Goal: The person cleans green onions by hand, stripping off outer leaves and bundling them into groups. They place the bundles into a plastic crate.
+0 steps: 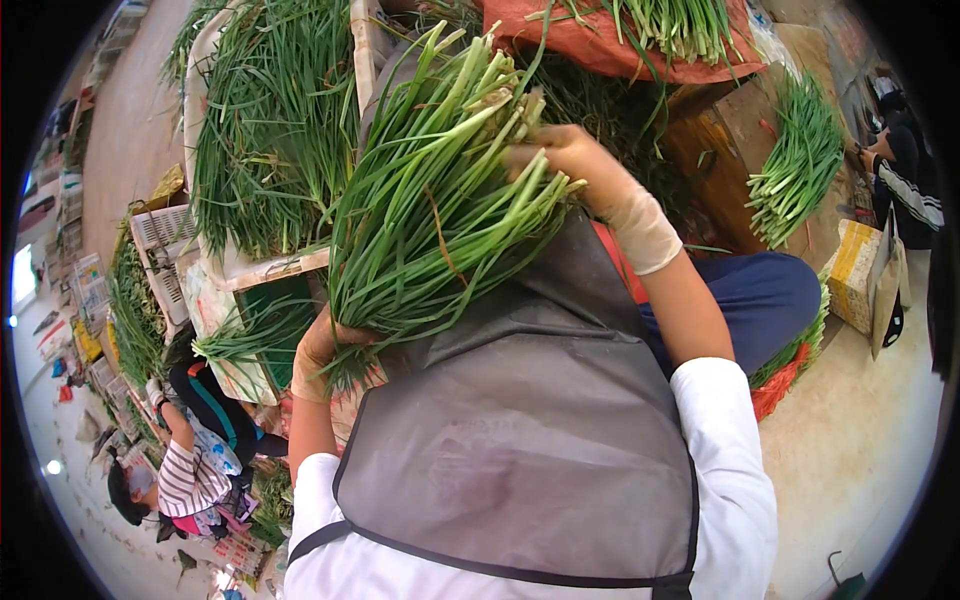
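Note:
A large loose bunch of garlic chives (440,220) lies across my lap, its leaf tips toward me at the left and its pale cut ends fanned out to the upper right. My left hand (322,345), in a thin glove, is closed around the leafy end, with some fingers hidden beneath. At the cut ends, my gloved right hand (575,168) has its fingers bent in among the stems and slightly blurred. A dark grey apron (520,410) covers my front under the bunch.
A pale crate (290,268) heaped with chives stands at the left. Trimmed bunches lie on a red cloth (590,45) ahead, and another bundle (797,160) is at the right. A taped carton (855,270) sits on the floor. Other people (200,470) are on both sides.

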Demonstrator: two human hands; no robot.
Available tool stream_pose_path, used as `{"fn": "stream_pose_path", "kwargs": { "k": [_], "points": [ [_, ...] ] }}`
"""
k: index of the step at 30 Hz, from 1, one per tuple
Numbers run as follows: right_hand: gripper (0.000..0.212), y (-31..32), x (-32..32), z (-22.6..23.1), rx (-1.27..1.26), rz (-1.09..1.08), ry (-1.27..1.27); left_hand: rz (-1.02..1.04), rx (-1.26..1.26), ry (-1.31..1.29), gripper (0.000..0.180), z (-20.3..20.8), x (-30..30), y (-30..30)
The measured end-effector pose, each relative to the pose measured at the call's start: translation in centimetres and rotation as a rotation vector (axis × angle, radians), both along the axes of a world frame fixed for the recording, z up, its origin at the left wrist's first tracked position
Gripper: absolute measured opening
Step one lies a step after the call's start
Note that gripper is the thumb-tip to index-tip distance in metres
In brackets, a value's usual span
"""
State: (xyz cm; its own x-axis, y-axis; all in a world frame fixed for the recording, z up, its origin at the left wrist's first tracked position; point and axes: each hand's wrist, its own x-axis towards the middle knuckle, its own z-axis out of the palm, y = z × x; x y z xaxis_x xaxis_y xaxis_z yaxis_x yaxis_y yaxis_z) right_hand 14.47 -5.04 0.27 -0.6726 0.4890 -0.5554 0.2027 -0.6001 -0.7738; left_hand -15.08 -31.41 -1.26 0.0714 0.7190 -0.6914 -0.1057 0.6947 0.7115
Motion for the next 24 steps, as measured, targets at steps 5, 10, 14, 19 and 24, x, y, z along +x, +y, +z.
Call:
{"fn": "stream_pose_path", "kwargs": {
  "k": [5, 10, 14, 19, 24],
  "points": [
    [0.028, 6.0, 7.3, -2.6, -0.007, -0.612, 0.630, 0.098, -0.182, -0.059, 0.073, 0.3, -0.8, -1.0],
    [0.036, 9.3, 12.4, -10.2, 0.712, 0.216, -0.713, 0.012, -0.272, 0.012, 0.064, 0.9, -1.2, -0.2],
    [0.071, 5.9, 4.6, -2.4, 0.762, 0.079, -0.483, 0.017, -0.143, 0.080, 0.063, 0.0, -1.4, -2.0],
    [0.044, 3.2, 0.6, -2.2, 0.539, 0.322, -0.012, -0.056, -0.108, 0.168, 0.063, 2.1, -1.1, 0.1],
    [0.023, 10.2, 9.5, -6.4, 0.313, -0.072, 0.072, -0.037, -0.117, 0.148, 0.056, 2.8, -1.7, -0.4]
  ]
}}
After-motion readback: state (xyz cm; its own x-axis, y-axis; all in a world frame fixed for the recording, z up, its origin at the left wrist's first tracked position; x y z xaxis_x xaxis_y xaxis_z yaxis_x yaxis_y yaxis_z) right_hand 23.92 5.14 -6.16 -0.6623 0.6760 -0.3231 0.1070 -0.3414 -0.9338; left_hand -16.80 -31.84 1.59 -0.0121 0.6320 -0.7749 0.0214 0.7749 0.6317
